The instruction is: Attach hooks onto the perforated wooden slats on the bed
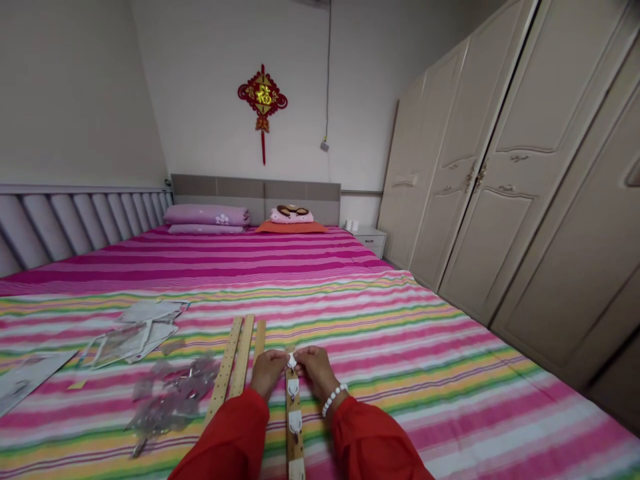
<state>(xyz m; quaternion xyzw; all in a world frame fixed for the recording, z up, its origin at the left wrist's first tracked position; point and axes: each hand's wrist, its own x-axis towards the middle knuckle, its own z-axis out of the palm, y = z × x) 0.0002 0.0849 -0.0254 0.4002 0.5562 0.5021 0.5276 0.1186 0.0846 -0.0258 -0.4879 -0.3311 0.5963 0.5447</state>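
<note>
A tall cream wardrobe lines the room at 2 o'clock, and a wide bed with a pink striped cover fills the view ahead. On the bed, at 11 o'clock from the hands, lie two long wooden strips, one of them drilled with holes, beside a shorter wooden piece. At 10 o'clock sit crumpled clear plastic bags and, beyond them, torn paper packaging.

At 12 o'clock from the body, a narrow wooden strip lies lengthwise on the cover, carrying white hooks in a row. The left hand and right hand are closed from both sides on a small white hook at the strip's far end, though the fingers hide most of it, so the exact grip is hard to judge. A white bead bracelet circles the right wrist. Pinching evenly from both sides keeps the hook square on the strip, in line with the others.
</note>
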